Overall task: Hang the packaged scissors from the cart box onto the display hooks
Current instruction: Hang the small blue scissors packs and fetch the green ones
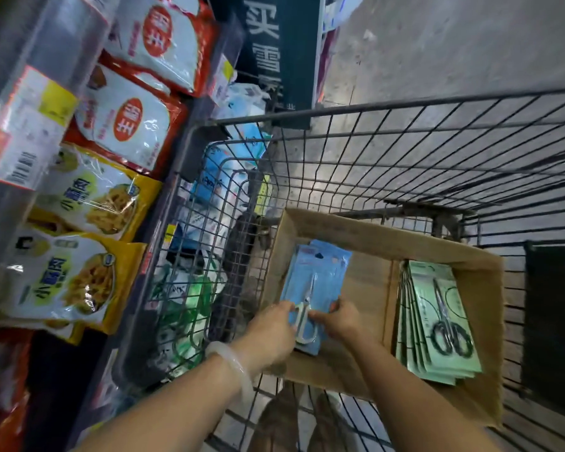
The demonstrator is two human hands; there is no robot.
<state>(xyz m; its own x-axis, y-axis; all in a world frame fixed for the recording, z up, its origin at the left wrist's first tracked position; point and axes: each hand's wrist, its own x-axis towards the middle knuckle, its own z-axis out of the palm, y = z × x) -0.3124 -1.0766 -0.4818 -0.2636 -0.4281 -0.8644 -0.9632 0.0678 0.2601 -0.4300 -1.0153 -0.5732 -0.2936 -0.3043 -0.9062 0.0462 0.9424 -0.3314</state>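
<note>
Down in the wire cart, an open cardboard box holds two lots of packaged scissors. Both hands reach into its left part and grip the near end of a blue scissors pack that lies on top of a small blue stack. The left hand has its fingers curled over the pack's left edge beside the pale scissor handles, and the right hand pinches the right edge, thumb on top. A pale bangle sits on the left wrist. In the box's right part, well apart from the hands, a stack of green scissors packs leans on edge, the front one showing black-handled scissors. Left of the cart, a wire basket holds mixed goods, and red and yellow food packets fill the shelf display.
</note>
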